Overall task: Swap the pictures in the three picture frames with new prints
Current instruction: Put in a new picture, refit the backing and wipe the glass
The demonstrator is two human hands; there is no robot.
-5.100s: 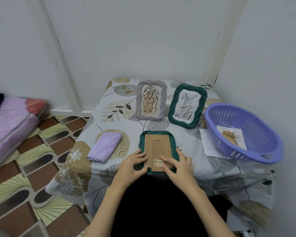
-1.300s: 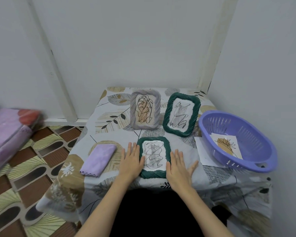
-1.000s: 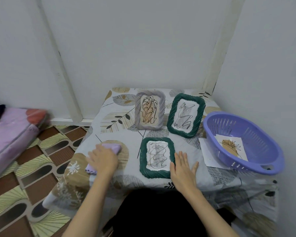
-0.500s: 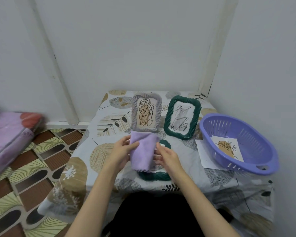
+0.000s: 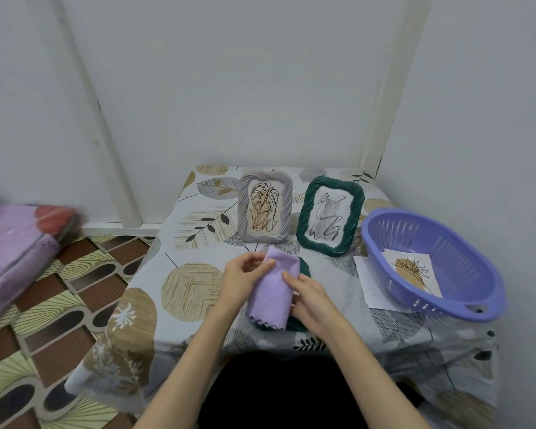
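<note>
Head view, nearest first: the left hand and the right hand are both closed on a lilac cloth, the left pinching its upper left edge, the right gripping its right side with fingers curled. The cloth hangs in front of a dark green frame that lies flat on the table; only slivers of that frame's rim show at the cloth's right side and under its scalloped lower edge.

Behind it, two more frames stand upright side by side: a grey frame with a brown-and-black leaf sketch, and a second green frame with a grey scribble print. To the right sits a purple basket holding a loose print, with a white sheet partly tucked under its rim.

Risks, as I judge them: if the cloth is pressed hard on the flat frame, the frame could slide toward the near table edge, which is close. A wide sweep of the hands could knock over the standing frames just beyond.

Whether the flat frame lies face up, and which print it holds, is hidden by the cloth. What the white sheet carries cannot be made out.
</note>
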